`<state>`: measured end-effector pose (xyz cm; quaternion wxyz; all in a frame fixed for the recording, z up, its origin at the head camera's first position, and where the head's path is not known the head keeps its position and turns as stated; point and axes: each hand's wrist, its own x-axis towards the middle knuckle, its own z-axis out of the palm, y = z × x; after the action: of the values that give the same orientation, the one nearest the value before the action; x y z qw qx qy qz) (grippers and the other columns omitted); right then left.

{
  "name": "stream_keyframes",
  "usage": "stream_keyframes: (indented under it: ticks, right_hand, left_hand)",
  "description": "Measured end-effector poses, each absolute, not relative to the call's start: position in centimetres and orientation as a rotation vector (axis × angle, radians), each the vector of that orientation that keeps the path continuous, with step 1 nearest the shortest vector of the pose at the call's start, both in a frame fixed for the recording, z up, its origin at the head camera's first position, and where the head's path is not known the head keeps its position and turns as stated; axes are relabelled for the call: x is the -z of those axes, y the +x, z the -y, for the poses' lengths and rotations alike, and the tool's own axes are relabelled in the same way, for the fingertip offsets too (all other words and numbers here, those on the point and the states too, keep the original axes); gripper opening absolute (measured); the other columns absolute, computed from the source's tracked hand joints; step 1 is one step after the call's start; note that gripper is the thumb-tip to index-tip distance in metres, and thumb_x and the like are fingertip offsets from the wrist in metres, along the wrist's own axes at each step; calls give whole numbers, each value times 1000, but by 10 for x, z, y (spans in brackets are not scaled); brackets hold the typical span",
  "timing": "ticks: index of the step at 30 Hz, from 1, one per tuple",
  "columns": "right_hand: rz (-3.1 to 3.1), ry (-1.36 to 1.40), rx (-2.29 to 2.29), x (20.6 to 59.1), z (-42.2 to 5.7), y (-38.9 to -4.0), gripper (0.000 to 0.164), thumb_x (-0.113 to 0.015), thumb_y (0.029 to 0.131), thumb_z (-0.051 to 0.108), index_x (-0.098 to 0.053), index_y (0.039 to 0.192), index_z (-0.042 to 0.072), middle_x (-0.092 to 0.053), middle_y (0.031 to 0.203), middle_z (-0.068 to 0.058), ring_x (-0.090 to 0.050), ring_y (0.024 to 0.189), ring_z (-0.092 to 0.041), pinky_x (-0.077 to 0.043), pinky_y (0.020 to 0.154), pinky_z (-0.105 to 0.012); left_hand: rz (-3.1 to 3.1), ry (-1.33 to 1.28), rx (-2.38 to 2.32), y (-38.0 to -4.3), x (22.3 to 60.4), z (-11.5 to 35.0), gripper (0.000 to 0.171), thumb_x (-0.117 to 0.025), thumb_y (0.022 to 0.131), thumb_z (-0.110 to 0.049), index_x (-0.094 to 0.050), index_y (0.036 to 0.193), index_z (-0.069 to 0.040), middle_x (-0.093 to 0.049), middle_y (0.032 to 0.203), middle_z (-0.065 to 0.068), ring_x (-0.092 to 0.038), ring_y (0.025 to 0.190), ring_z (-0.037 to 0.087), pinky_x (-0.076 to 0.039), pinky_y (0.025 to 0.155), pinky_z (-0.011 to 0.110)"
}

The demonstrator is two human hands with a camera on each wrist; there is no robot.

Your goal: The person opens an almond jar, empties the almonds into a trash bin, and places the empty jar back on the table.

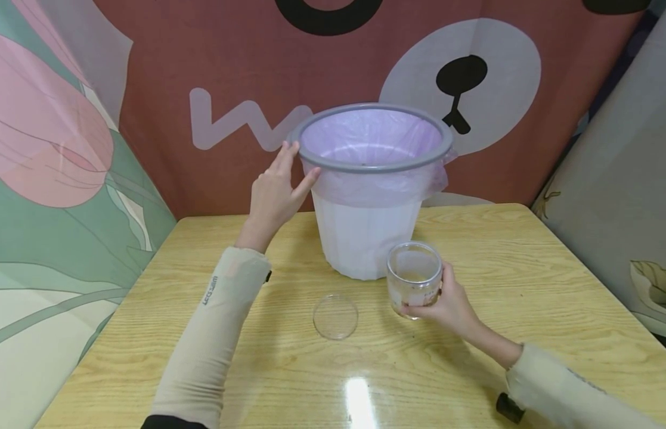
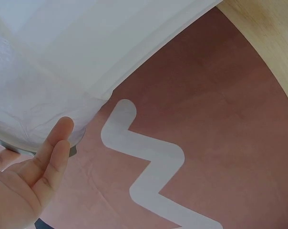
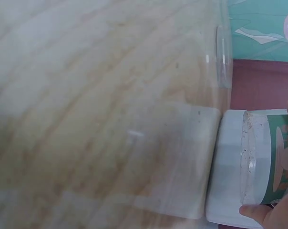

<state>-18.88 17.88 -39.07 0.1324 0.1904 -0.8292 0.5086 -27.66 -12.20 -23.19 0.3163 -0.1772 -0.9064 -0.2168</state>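
Note:
A white bin (image 1: 365, 232) with a grey rim and a thin purple liner (image 1: 372, 137) stands upright on the wooden table. My left hand (image 1: 276, 193) touches the left side of its rim, fingers fairly straight, thumb at the front. In the left wrist view, fingers (image 2: 58, 143) of that hand lie along the liner just by the rim. My right hand (image 1: 453, 301) grips a clear glass jar (image 1: 413, 277) in front of the bin. Some brownish bits show in the jar, and the right wrist view shows a green printed label (image 3: 283, 157) on it.
A clear round lid (image 1: 335, 317) lies flat on the table (image 1: 290, 375), left of the jar. Behind the bin hangs a red-brown cloth (image 1: 231, 53) with a cartoon print. Patterned cloths also hang at the left and right sides.

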Motion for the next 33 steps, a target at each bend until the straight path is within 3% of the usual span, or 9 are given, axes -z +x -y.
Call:
stream_keyframes:
  ticks: [8, 15, 20, 33]
  right_hand:
    - [2452, 498, -1501, 401, -176, -189, 97, -86, 55, 15, -25, 128, -1, -46, 119, -19, -47, 107, -36, -39, 84, -53]
    - [2443, 514, -1529, 407, -172, -186, 100, -88, 51, 15, -25, 128, 0, -47, 119, -21, -49, 105, -37, -38, 84, -50]
    - [2461, 519, -1504, 412, -171, -188, 102, -87, 52, 15, -23, 129, -2, -47, 120, -21, -48, 105, -37, -38, 85, -50]
    - [2498, 533, -1468, 417, -172, -190, 104, -88, 51, 16, -21, 129, -3, -46, 118, -24, -48, 103, -40, -39, 83, -53]
  left_hand:
    - [2380, -468, 577, -277, 232, 122, 65, -46, 88, -49, -36, 137, -7, -33, 138, 16, -55, 58, 33, -30, 42, 30]
    - [2362, -477, 578, -277, 233, 122, 64, -47, 88, -48, -37, 136, -6, -35, 137, 16, -58, 63, 35, -31, 42, 31]
    - [2342, -494, 582, -278, 234, 122, 63, -46, 89, -47, -38, 135, -5, -36, 137, 17, -52, 51, 31, -30, 40, 30]
    - [2348, -492, 580, -278, 234, 122, 62, -45, 90, -46, -37, 135, -5, -36, 137, 17, -54, 55, 33, -31, 41, 30]
